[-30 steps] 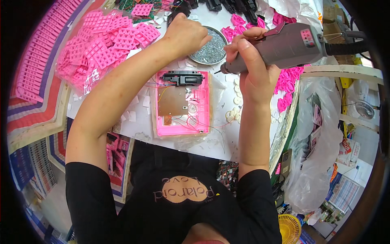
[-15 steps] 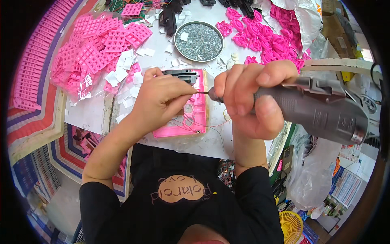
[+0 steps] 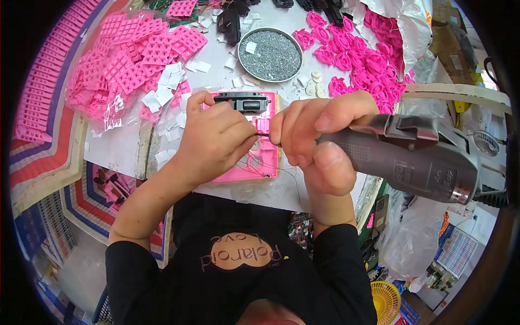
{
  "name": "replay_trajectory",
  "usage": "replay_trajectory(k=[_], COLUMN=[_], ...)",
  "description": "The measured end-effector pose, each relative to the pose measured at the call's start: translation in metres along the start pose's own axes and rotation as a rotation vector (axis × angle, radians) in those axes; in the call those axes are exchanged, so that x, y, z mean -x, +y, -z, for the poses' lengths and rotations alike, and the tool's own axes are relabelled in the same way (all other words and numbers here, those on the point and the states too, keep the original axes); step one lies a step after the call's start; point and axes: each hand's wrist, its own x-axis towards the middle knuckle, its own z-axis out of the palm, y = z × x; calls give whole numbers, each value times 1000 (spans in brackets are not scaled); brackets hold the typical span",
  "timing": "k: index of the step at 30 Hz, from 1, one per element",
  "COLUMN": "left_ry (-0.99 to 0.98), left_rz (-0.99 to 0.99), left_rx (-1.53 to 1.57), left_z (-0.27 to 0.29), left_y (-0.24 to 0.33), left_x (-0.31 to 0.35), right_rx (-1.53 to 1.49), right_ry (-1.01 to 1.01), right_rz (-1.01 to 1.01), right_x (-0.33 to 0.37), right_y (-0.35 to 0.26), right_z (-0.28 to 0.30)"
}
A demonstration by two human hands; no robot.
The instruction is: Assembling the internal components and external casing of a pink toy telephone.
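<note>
My right hand [image 3: 319, 143] is wrapped round a grey electric screwdriver [image 3: 411, 162], held nearly level with its thin bit pointing left. The fingers of my left hand [image 3: 219, 132] are pinched together at the bit's tip; anything small between them is hidden. Below both hands a pink plastic casing [image 3: 233, 174] lies on the table, partly covered by them. A black mechanism part [image 3: 249, 103] sits at the casing's far end, and thin wires [image 3: 254, 160] run loose across its near half.
Beyond the casing stands a round dish [image 3: 240, 60] of small metal screws. Pink keypad pieces [image 3: 130, 76] are heaped at the left with white paper bits [image 3: 171, 76]. Pink ring-shaped parts [image 3: 368, 67] spill from a bag at the right. Black parts [image 3: 229, 30] lie at the back.
My right hand and the screwdriver have shifted left and slightly down, bringing the bit closer against my left fingertips. More of the black part in the casing now shows.
</note>
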Motion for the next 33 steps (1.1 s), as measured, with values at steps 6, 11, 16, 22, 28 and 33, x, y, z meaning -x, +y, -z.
replay_trajectory(k=[6,11,16,22,28,33], left_ry=[65,-23,-15,-50,-271,-432], left_rz=[77,68,86,119,319,173], left_rx=[-134,-182,-169,-133,33,-96], left_z=[-5,-20,-21,-18,-2,-6], left_y=[-9,-15,-13,-14,-58,-50], left_x=[-5,3,3,2,-67,-94], right_rx=[126,227,346,396,200,517], right_ry=[71,142,131,56,32,256], right_rz=[97,61,80,61,-97,97], right_x=[-11,-28,-26,-24,-40,-48], right_y=[27,50,73,80,55,8], right_z=[21,35,38,35,56,79])
